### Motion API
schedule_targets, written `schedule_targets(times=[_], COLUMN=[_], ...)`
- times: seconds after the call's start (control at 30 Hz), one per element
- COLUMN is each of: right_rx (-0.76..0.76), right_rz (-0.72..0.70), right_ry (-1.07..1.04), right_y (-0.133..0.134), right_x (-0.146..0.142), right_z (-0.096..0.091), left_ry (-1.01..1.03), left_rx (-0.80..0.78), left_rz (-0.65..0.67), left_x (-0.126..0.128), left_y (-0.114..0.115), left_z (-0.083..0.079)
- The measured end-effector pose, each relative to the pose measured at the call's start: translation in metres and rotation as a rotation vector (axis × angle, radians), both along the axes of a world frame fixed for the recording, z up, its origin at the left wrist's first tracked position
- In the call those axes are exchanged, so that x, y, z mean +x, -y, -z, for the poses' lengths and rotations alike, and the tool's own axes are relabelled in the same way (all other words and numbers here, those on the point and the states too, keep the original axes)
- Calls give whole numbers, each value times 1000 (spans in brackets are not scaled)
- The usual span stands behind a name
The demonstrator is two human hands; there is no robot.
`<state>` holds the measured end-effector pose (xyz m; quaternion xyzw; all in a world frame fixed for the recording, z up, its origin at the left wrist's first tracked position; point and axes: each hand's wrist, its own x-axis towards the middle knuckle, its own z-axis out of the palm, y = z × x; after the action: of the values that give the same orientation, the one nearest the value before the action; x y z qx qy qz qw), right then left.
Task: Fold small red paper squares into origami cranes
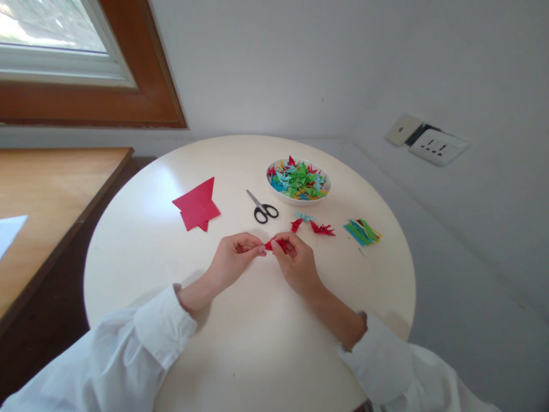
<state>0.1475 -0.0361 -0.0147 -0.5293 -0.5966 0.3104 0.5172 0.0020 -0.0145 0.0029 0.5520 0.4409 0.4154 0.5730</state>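
A small folded piece of red paper point(269, 245) is pinched between both hands above the round table. My left hand point(234, 257) grips its left tip between thumb and forefinger. On its right side, the fingers of my right hand point(297, 260) close over it and hide much of it. Just beyond the right hand lie a red paper crane point(321, 229), another red folded piece point(296, 225) and a light blue folded one point(304, 217). Black-handled scissors point(262, 209) rest beyond my left hand, blades pointing away.
Red paper sheets point(198, 206) overlap at the left. A white bowl point(298, 200) heaped with colourful folded paper stands at the back. Coloured paper strips point(362, 232) lie at the right. The round white table point(257, 349) meets walls behind; a wooden desk point(64, 183) is at left.
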Motion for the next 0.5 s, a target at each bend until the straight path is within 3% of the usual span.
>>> schedule_targets(times=[0.5], right_rx=[46], right_rz=[45], right_ry=[61], right_y=[2], right_x=[-1], right_z=[-6], left_ry=[-38], left_rx=[58], left_rz=[-28], left_x=[1], left_y=[2], left_z=[-1])
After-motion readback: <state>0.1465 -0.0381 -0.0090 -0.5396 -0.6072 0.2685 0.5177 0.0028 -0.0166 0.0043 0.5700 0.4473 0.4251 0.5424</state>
